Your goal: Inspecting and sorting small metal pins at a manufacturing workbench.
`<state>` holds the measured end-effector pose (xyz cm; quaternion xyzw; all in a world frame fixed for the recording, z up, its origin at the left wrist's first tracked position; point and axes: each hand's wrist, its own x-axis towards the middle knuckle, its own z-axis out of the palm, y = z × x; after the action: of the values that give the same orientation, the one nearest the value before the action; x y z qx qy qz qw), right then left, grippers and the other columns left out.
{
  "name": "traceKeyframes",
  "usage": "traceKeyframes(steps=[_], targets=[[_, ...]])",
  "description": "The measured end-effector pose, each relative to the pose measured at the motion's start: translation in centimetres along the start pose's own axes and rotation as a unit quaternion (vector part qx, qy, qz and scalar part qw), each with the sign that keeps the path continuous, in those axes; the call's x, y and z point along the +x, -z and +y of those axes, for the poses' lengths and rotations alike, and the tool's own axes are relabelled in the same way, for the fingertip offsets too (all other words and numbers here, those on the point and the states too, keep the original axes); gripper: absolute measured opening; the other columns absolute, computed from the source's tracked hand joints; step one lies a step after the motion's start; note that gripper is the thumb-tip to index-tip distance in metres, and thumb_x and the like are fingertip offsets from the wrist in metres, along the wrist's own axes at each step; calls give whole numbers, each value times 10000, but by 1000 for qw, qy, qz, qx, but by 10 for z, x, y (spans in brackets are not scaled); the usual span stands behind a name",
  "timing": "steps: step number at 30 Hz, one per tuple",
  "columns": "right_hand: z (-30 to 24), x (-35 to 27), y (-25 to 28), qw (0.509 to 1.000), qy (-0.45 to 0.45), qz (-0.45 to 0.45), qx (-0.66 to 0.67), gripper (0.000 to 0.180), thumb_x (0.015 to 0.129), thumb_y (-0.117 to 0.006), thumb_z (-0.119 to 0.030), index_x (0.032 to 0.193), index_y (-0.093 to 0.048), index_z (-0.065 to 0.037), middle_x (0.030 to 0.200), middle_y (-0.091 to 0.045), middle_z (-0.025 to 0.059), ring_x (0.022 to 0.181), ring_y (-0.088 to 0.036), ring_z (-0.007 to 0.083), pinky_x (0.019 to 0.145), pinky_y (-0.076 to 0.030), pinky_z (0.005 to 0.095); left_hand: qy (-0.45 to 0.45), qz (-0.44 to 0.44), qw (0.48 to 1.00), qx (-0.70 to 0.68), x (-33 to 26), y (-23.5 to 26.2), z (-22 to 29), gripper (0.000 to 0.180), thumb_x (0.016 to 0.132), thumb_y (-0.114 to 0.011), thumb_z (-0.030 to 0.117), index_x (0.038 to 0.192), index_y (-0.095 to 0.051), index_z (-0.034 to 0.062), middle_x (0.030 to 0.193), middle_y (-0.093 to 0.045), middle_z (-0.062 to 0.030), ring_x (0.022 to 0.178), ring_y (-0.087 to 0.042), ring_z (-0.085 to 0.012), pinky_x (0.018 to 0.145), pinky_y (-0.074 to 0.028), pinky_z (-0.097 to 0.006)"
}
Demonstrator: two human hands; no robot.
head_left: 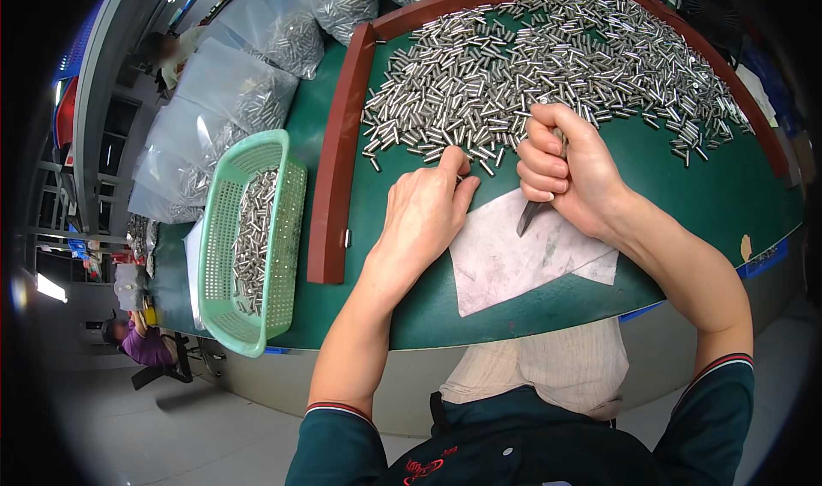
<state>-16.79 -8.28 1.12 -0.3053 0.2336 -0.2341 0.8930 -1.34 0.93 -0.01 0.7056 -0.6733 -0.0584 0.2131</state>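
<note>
Many short shiny metal pins (479, 83) lie in a heap on the green tabletop (402, 302). At the heap's near edge is my left hand (425, 203), its thumb and forefinger drawn together; what they pinch, if anything, is too small to make out. To its right, my right hand (565, 165) makes a fist around a dark flat-bladed tool (527, 219). The blade points down from the fist, over a smudged whitish sheet (514, 259) on the table. Most of the tool is hidden by my fingers.
A red-brown wooden rail (332, 178) borders the heap on the left and back. Left of it stands a green plastic basket (285, 255) with more pins. Clear bags of pins (257, 101) line the far left. Other people (147, 345) are in the left background.
</note>
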Motion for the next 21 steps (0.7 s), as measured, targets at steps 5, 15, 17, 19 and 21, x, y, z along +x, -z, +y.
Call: traceKeyframes(steps=[5,15,17,19,21], targets=[[0,0,-3,1000,-4,16,-1,380,878,-345,-280,529,-263,-153,429,-229,-49,371,-183,67,381,-206,232,2,-2,1000,-2,0,0,-1,154,780,-587,128,853,-500,25,488,-495,-134,469,-516,-302,477,-378,-386],[13,-5,-8,995,-80,-53,7,393,890,-339,-296,533,-265,-149,428,-240,-42,368,-200,76,400,-233,236,-14,0,1000,-4,1,0,0,158,783,-580,127,853,-488,19,517,-515,-148,497,-530,-319,486,-387,-396],[16,-11,-13,992,-110,-64,-12,394,888,-340,-298,530,-265,-151,424,-242,-43,372,-204,75,411,-231,237,-16,-1,1000,-6,0,-1,-2,157,785,-577,125,853,-485,18,529,-522,-149,507,-535,-322,489,-390,-397],[15,-15,-15,990,-117,-70,-31,391,885,-344,-295,530,-266,-152,422,-249,-43,372,-202,71,412,-224,235,-25,13,999,-16,0,-3,-4,156,785,-575,118,853,-480,15,550,-536,-148,527,-543,-326,495,-395,-399],[14,-15,-14,991,-116,-66,-32,391,884,-346,-294,529,-267,-152,421,-249,-44,371,-200,70,409,-220,234,-24,13,1000,-14,0,-3,-4,157,784,-577,118,854,-480,16,560,-541,-147,526,-543,-323,493,-395,-396]])
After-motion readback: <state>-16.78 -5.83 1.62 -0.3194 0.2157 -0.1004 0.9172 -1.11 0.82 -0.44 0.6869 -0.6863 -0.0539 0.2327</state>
